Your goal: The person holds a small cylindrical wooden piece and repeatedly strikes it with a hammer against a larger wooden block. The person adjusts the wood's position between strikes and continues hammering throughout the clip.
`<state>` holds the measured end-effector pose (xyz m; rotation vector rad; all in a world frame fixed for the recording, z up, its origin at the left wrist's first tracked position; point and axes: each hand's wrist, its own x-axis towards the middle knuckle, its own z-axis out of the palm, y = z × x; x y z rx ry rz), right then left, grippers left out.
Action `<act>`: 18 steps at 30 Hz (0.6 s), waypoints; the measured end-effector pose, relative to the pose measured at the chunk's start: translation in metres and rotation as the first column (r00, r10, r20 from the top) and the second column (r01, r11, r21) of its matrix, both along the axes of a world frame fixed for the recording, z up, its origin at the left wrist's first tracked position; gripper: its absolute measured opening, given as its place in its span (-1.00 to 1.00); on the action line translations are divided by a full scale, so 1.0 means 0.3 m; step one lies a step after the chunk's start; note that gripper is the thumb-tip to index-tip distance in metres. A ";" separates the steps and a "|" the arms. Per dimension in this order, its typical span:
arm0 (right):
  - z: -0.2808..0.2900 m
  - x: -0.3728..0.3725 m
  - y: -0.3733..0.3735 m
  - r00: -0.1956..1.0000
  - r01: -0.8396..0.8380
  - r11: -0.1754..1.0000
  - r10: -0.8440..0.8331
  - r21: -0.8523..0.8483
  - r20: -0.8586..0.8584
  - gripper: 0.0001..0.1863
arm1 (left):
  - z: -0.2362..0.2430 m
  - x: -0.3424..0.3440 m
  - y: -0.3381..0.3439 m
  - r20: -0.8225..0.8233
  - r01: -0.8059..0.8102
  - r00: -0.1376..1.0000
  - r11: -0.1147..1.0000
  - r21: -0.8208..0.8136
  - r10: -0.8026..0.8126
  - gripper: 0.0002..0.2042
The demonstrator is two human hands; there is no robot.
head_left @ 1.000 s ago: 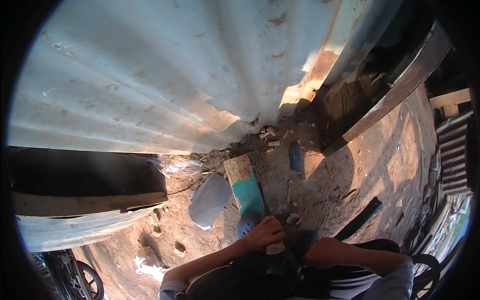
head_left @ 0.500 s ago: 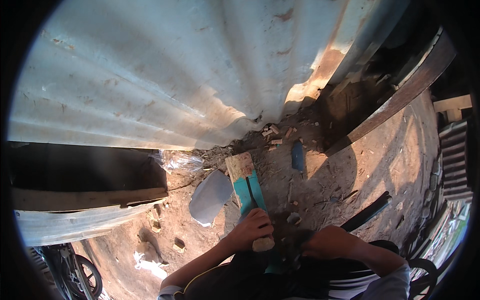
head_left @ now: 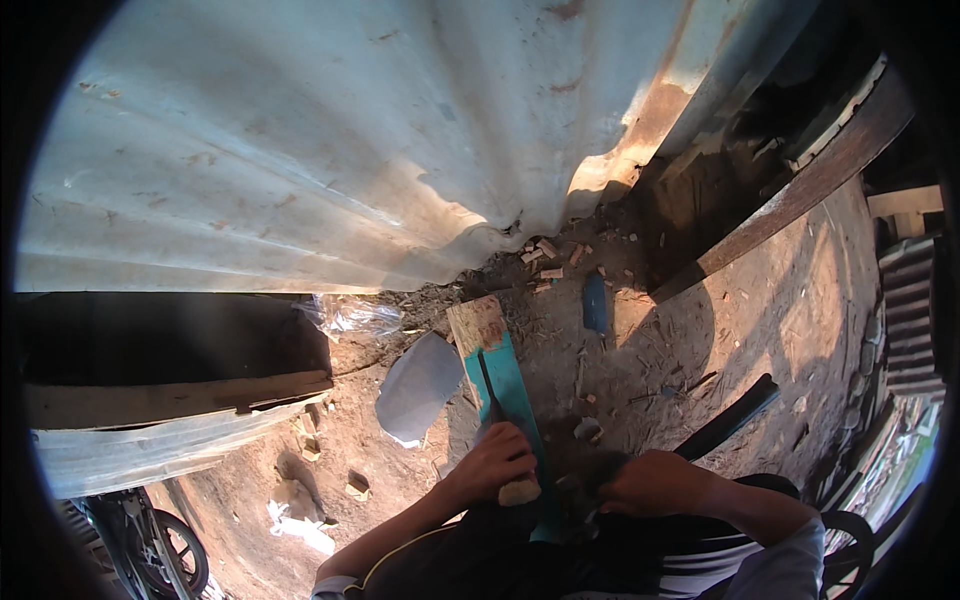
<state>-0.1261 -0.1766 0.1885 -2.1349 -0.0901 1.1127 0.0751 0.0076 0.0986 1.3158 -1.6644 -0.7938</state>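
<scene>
A long board (head_left: 517,385), painted turquoise with a bare, reddish-brown worn end, slopes away from my lap. My left hand (head_left: 492,462) is closed around a chisel-like tool (head_left: 486,385). Its narrow dark blade lies along the board toward the bare end. The pale wooden butt of its handle sticks out below my fist. Near the board's lower end, my right hand (head_left: 655,485) is curled shut beside a dark, blurred thing. What it grips cannot be made out in the shadow.
Corrugated metal sheeting (head_left: 300,150) rises ahead. A grey flat piece (head_left: 418,388) lies left of the board, with clear plastic (head_left: 360,317) beyond it. To the right are a blue object (head_left: 596,303), wood scraps (head_left: 545,273) and a dark curved strip (head_left: 730,418). A motorbike wheel (head_left: 180,550) stands lower left.
My left hand and the tool have shifted slightly left across the board, so the blade lies nearer its left edge. My right hand has barely moved.
</scene>
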 end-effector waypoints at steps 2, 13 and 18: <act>0.007 0.018 0.009 0.999 -0.035 0.999 0.036 0.016 -0.027 -0.68 | -0.006 -0.009 0.006 0.006 0.008 1.000 1.000 0.007 -0.008 -0.79; 0.035 0.102 0.084 0.990 -0.141 0.977 0.139 0.159 0.023 -0.78 | -0.046 -0.065 0.046 0.015 -0.013 1.000 1.000 0.005 0.013 -0.79; 0.046 0.110 0.107 0.982 -0.189 0.947 0.184 0.258 0.042 -0.80 | -0.068 -0.092 0.045 0.062 -0.001 0.998 1.000 0.016 0.000 -0.78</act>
